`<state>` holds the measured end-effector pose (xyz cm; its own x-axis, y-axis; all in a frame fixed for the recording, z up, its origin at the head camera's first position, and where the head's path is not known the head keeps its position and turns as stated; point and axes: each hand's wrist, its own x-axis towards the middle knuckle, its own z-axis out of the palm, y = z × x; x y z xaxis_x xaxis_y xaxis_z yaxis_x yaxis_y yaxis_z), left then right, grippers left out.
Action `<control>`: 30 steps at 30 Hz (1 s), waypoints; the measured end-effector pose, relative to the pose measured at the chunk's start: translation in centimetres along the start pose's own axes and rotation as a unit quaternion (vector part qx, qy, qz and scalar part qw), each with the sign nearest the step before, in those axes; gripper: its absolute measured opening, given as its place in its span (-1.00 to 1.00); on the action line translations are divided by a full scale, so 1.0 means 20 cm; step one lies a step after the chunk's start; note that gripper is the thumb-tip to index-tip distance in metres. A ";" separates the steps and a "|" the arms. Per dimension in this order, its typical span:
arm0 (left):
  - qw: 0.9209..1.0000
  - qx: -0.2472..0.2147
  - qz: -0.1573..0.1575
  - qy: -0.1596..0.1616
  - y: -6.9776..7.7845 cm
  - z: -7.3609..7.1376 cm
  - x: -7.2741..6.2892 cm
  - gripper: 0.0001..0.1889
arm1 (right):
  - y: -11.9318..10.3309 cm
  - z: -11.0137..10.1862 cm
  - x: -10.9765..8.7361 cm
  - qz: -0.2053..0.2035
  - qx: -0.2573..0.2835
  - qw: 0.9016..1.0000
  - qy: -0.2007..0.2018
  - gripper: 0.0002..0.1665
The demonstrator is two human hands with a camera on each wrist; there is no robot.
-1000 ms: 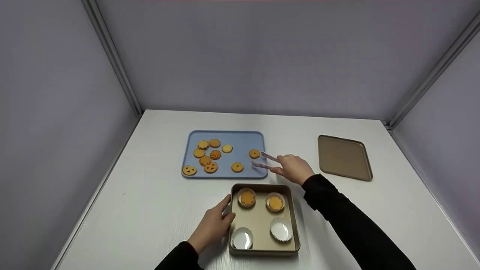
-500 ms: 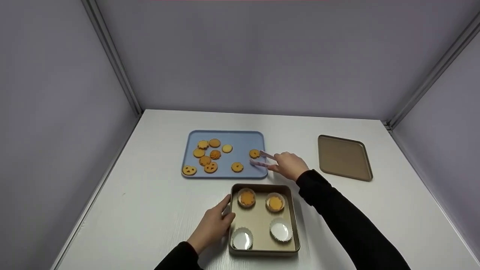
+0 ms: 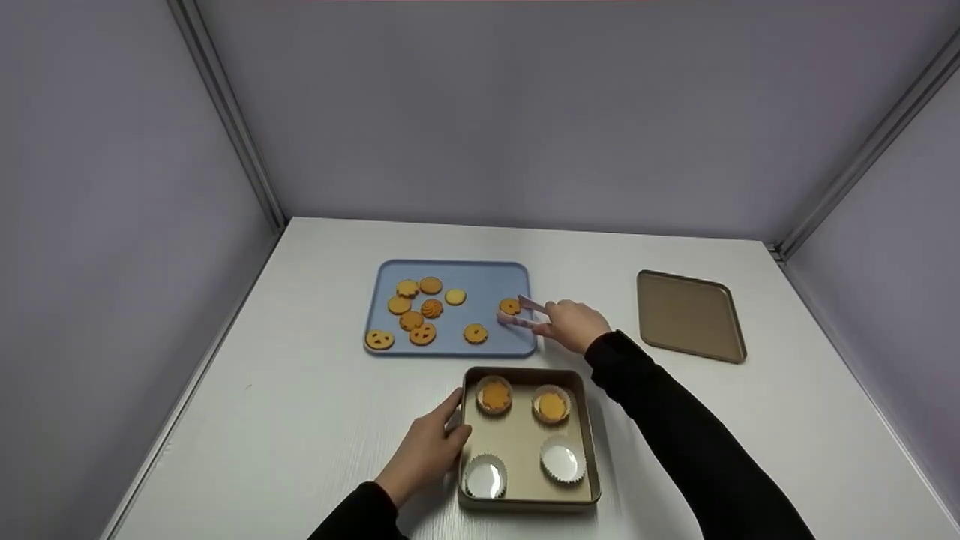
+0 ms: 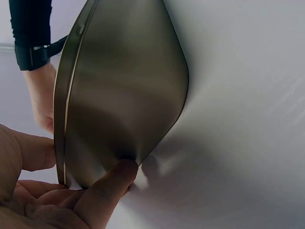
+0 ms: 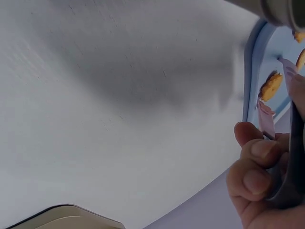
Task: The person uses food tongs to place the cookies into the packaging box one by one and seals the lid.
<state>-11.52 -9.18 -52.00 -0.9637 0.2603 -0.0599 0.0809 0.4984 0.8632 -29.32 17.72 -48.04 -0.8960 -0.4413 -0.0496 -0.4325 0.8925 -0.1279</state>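
Observation:
My left hand (image 3: 429,452) grips the left wall of a deep gold baking tin (image 3: 529,505), with thumb at the rim and fingers against the outside, as the left wrist view shows. In the tin stand two white paper cups holding cookies (image 3: 495,395) and two white cups (image 3: 562,460) without any. My right hand (image 3: 576,326) holds pink-purple tongs (image 3: 517,321) over the right end of a blue tray (image 3: 487,276). Their spread tips stand on either side of a round cookie (image 3: 509,306), also visible in the right wrist view between the tong arms (image 5: 266,119).
Several cookies (image 3: 431,308) of various shapes lie on the tray's left half, and one flower-shaped cookie (image 3: 475,334) near its front edge. A flat gold lid or tray (image 3: 690,315) lies at the right of the white table (image 3: 300,375). Grey panels surround the table's back and sides.
My right hand has moved slightly left and away from me, bringing the tong tips from beside the round cookie to around it. The left hand and tin have stayed still.

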 end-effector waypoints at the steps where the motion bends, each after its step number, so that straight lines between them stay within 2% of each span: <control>1: 1.000 0.002 0.001 0.001 0.00 0.00 0.00 -0.34 | 0.00 0.00 0.00 -0.001 -0.004 1.000 0.000 -0.48; 13: 1.000 -0.001 0.000 0.001 0.01 -0.01 0.00 -0.34 | 0.04 0.01 0.02 -0.019 -0.001 1.000 0.024 -0.60; 17: 1.000 0.001 -0.003 0.001 0.01 -0.01 0.00 -0.34 | 0.04 0.02 0.00 -0.044 0.000 0.998 0.043 -0.66; 24: 1.000 0.003 -0.001 0.004 0.01 -0.01 0.00 -0.33 | 0.05 0.04 -0.04 -0.094 -0.018 0.992 0.088 -0.63; 30: 1.000 -0.013 -0.010 -0.009 0.01 -0.01 0.00 -0.32 | 0.08 0.04 -0.10 -0.116 -0.024 0.985 0.123 -0.62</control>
<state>-11.49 -9.24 -51.82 -0.9601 0.2657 -0.0870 0.0540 0.4817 0.8747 -28.16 19.83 -49.02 -0.7671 -0.6035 0.2178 -0.6277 0.7761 -0.0605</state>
